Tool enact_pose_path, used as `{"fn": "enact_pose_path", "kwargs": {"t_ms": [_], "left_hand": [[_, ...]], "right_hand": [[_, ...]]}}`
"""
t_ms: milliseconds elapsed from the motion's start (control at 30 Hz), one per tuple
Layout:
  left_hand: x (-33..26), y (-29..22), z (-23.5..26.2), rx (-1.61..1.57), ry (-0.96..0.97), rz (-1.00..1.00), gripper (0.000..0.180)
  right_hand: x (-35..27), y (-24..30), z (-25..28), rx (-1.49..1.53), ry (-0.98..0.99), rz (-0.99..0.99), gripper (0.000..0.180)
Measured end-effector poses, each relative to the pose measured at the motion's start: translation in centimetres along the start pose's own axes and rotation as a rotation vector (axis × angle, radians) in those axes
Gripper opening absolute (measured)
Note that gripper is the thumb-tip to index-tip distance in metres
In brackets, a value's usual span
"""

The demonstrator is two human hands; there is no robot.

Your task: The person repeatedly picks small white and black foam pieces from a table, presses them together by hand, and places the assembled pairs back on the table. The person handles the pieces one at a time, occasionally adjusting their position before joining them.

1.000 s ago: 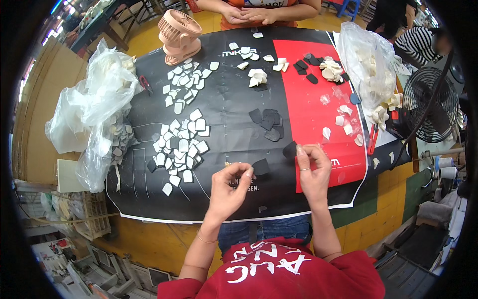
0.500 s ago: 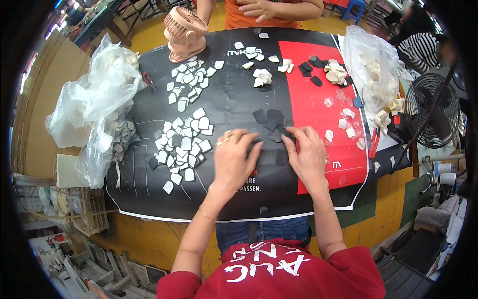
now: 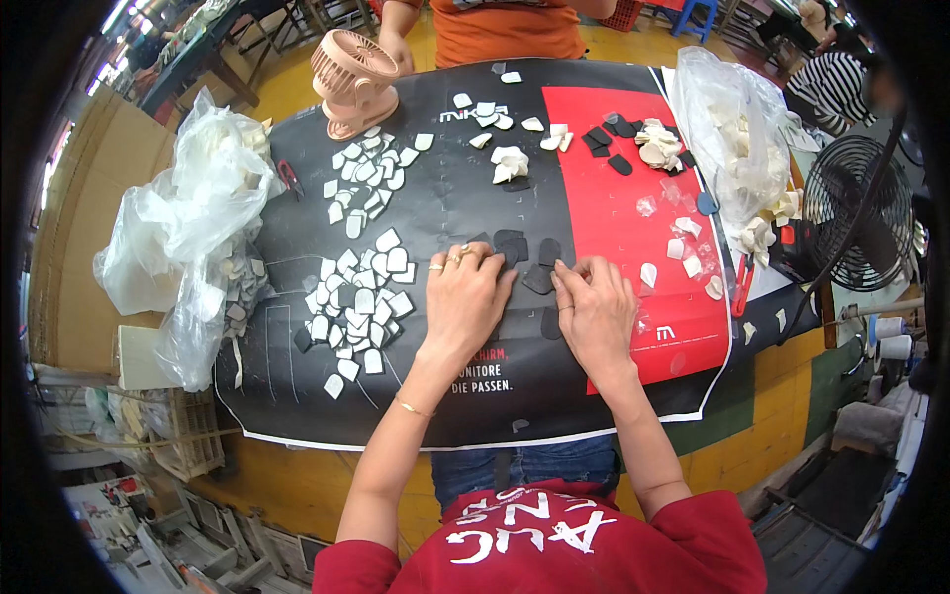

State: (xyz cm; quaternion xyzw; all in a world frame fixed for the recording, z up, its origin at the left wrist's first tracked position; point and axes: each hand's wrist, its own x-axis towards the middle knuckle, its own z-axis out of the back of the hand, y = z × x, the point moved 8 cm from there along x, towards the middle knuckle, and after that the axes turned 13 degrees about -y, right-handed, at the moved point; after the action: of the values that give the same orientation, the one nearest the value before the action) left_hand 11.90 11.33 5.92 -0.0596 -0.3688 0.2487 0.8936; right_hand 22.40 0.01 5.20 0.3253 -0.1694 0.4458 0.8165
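Observation:
Small flat black pieces with one rounded end (image 3: pixel 539 278) lie in a loose group before me at the middle of the table. My left hand (image 3: pixel 463 305) is at the group's left side, its fingers bent down and close together against the pieces. What lies under those fingertips is hidden. From the right, my right hand (image 3: pixel 600 312) pinches thumb and forefinger at the edge of a black piece (image 3: pixel 549 251). Another black piece (image 3: pixel 550 323) lies beside the right wrist. Left of my left hand is a pile of white pieces with dark edges (image 3: pixel 364 303), shaped alike.
A pink fan (image 3: pixel 356 84) stands at the far left, near more white pieces (image 3: pixel 366 176). Plastic bags (image 3: pixel 193 218) flank the table. Red-handled cutters (image 3: pixel 742 284) lie at right, by a black fan (image 3: pixel 857 220). A person in orange (image 3: pixel 507 32) stands opposite.
My left fingers have drawn together over the black pieces, which are spread differently. My right fingers have closed into a pinch. The person opposite has lowered a hand beside the pink fan.

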Motion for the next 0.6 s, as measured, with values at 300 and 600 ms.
{"fn": "enact_pose_path", "kwargs": {"t_ms": [300,600], "left_hand": [[-1.0,0.9,0.6,-0.092,-0.025,0.01,0.013],[-1.4,1.1,1.8,-0.125,-0.047,0.022,0.014]], "right_hand": [[1.0,0.3,0.4,0.081,-0.054,-0.042,0.03],[1.4,1.3,-2.2,0.067,0.151,0.075,0.032]]}}
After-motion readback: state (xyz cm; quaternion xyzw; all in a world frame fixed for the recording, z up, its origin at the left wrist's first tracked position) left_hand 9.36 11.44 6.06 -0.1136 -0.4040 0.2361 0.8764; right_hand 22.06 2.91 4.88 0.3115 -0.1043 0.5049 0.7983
